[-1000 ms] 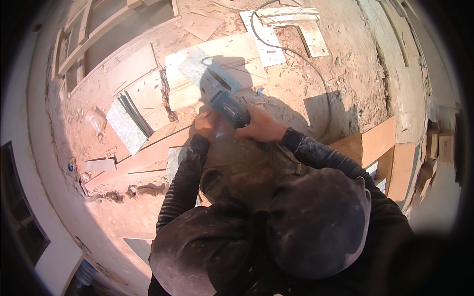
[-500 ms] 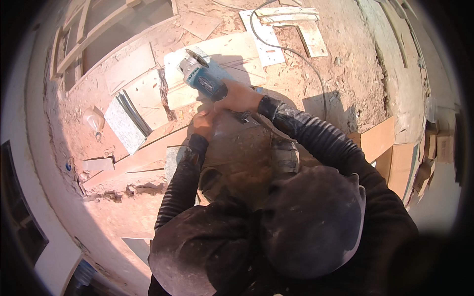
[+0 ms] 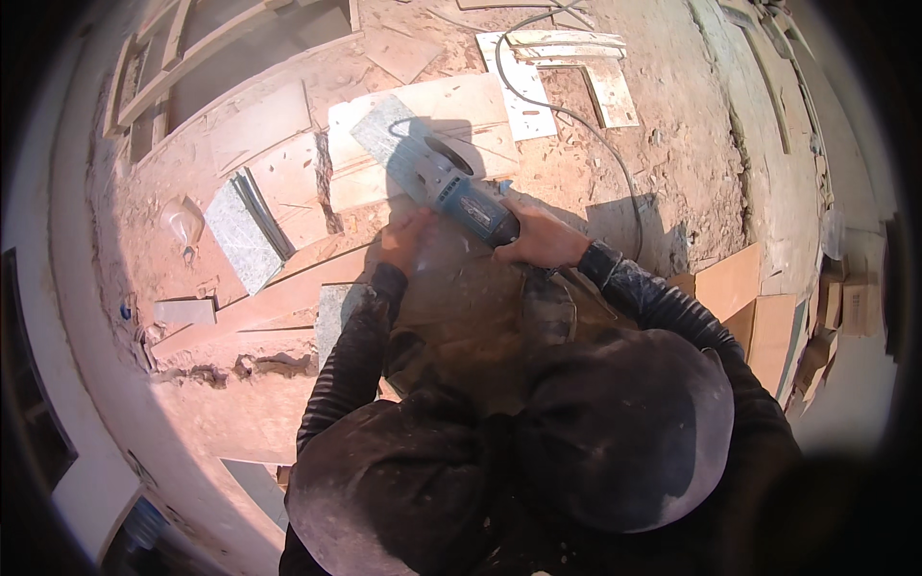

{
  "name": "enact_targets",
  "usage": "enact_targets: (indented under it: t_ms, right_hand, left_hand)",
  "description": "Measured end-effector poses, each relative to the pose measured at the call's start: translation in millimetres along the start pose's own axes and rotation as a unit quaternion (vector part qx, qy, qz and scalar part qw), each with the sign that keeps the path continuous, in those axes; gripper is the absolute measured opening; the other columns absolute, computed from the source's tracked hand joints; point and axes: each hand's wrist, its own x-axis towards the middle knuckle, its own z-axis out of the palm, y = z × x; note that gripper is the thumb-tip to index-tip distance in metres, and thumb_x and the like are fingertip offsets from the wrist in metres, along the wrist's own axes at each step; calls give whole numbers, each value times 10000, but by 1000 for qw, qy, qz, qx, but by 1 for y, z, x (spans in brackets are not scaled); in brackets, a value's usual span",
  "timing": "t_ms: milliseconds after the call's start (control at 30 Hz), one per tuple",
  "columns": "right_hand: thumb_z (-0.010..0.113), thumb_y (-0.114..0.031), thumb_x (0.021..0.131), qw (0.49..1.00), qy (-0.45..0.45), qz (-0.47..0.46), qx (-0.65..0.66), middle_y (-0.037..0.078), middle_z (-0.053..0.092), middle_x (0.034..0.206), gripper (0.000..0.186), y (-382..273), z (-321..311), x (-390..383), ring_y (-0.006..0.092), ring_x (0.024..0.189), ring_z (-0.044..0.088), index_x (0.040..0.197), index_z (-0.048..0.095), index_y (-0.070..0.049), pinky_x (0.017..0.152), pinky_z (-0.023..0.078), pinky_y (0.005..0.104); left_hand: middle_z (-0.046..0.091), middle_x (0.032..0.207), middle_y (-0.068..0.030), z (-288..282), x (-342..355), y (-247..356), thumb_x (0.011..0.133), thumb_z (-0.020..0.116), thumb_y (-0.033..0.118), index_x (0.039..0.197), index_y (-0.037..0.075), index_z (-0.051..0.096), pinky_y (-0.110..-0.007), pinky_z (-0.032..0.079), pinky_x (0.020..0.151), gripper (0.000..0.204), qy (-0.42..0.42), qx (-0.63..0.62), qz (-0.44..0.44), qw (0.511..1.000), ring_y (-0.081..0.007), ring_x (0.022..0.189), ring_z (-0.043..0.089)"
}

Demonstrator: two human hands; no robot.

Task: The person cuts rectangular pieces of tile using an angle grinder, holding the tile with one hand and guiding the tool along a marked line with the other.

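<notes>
My right hand [image 3: 545, 236] is wrapped round the rear body of a teal angle grinder [image 3: 475, 207], which points up and to the left. Its dark disc [image 3: 448, 156] shows edge-on above a grey speckled slab [image 3: 379, 125], casting a shadow nearby; whether it touches the slab I cannot tell. Left of the grinder, my left hand [image 3: 405, 240] is closed at the slab's near end. Haze blurs its fingers, and what they grip is hidden. Pale boards [image 3: 480, 101] lie beneath the slab.
A dark cable [image 3: 600, 125] curves across the dusty ground on the right. More grey slabs [image 3: 240, 230] lie at left, near a clear plastic bag [image 3: 182, 223]. A wooden frame [image 3: 206, 53] stands far left; cardboard [image 3: 730, 278] leans at right.
My right hand has brought the grinder right and nearer to me, uncovering more of the slab. My hands, together before, are now apart; the left has hardly shifted.
</notes>
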Motion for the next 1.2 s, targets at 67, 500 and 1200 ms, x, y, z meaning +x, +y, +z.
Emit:
enact_targets:
  t_ms: [67, 500, 1200]
  right_hand:
    - [782, -362, 694, 1000, 2, -12, 5, 291, 616, 1121, 802, -3, -1, -2, 389, 1053, 613, 1319, 466, 28, 894, 493, 423]
    - [794, -289, 627, 991, -43, -119, 39, 208, 667, 944, 680, -44, 31, 97, 304, 876, 666, 1170, 545, 37, 762, 528, 390]
    - [787, -297, 666, 995, -17, -94, 25, 245, 624, 1095, 734, 8, 23, 35, 360, 1030, 616, 1262, 504, 26, 889, 490, 428]
  left_hand:
    - [704, 973, -72, -1, 0, 0, 956, 647, 233, 1044, 44, 650, -267, 525, 682, 209, 13, 9, 20, 1000, -129, 800, 653]
    - [682, 945, -86, -45, -7, 3, 948, 663, 199, 1104, 16, 622, -292, 534, 633, 244, 146, -162, 60, 974, -174, 765, 654]
    - [636, 1016, -53, -32, 10, 9, 961, 640, 223, 1057, 53, 583, -377, 550, 831, 204, 101, -214, 26, 971, -203, 948, 646]
